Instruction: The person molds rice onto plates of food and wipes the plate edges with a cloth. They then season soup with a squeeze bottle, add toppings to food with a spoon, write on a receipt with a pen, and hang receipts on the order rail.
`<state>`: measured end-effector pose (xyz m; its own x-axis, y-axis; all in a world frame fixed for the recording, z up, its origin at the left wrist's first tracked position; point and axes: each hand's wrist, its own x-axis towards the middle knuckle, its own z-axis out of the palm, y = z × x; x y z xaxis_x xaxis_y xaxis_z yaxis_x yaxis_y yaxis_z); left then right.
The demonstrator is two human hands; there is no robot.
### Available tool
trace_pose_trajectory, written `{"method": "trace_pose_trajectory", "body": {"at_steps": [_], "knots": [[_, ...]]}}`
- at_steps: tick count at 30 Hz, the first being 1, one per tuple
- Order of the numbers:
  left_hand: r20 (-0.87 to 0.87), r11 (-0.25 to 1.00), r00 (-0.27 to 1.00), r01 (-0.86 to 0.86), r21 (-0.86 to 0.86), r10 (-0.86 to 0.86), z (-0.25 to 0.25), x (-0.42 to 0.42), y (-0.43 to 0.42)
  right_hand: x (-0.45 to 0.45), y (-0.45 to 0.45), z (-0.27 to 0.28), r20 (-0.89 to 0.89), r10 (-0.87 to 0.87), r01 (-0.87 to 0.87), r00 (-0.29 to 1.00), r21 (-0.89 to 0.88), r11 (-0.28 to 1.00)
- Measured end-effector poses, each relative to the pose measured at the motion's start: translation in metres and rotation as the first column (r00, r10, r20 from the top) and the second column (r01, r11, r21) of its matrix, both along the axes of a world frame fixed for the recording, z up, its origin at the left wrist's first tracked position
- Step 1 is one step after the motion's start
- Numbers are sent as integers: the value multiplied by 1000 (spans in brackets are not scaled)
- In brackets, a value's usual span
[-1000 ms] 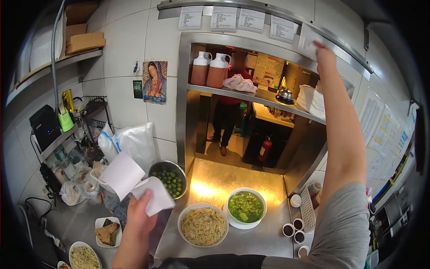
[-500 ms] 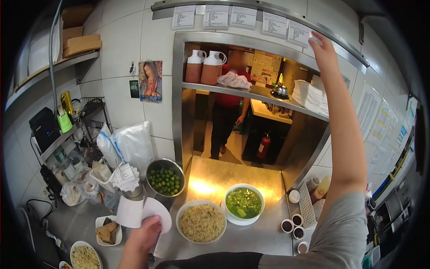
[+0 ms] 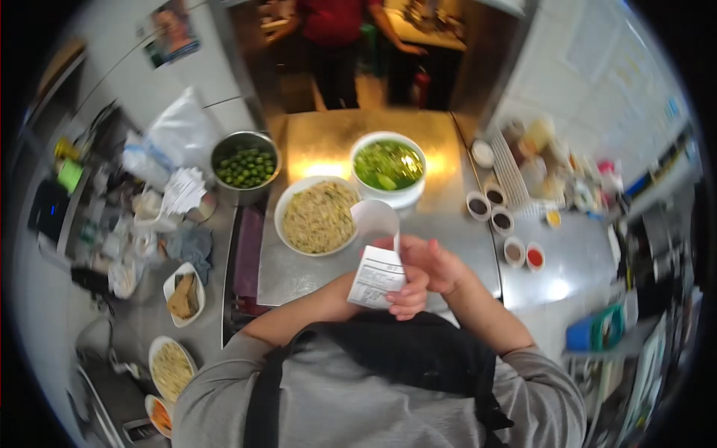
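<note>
My left hand (image 3: 408, 296) is closed on a printed order ticket (image 3: 378, 279), held in front of my apron. A curled strip of blank white paper (image 3: 379, 220) rises behind the ticket. Close behind the papers is my right hand (image 3: 437, 263), its thumb apart; its other fingers are partly hidden, and I cannot see a grip. Just beyond the hands stand a bowl of fried rice (image 3: 319, 215) and, on a white plate, a bowl of green soup (image 3: 388, 166).
A metal pot of green round fruits (image 3: 246, 166) stands left of the bowls. Small sauce cups (image 3: 502, 220) and a white basket (image 3: 511, 177) are on the right. Food dishes (image 3: 184, 295) line the left counter. Beyond the pass stands a person in a red shirt (image 3: 336, 21).
My right hand has come down from the ticket rail to my left hand. My left hand has moved right with the papers. The view has tilted down, and the rail is out of sight.
</note>
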<state>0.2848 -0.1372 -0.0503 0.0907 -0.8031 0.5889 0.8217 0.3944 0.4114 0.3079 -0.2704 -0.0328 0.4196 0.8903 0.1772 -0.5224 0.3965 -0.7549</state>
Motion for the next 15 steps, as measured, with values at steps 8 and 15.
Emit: {"method": "trace_pose_trajectory", "body": {"at_steps": [8,15], "knots": [[-147,877,921,388,285,-360,-17,-34,-106,-117,-93,41,-120,-825,709,553,-453,541],[540,800,821,-191,569,-187,-21,-66,-223,-241,-207,38,386,-920,900,-74,-371,-228]]}}
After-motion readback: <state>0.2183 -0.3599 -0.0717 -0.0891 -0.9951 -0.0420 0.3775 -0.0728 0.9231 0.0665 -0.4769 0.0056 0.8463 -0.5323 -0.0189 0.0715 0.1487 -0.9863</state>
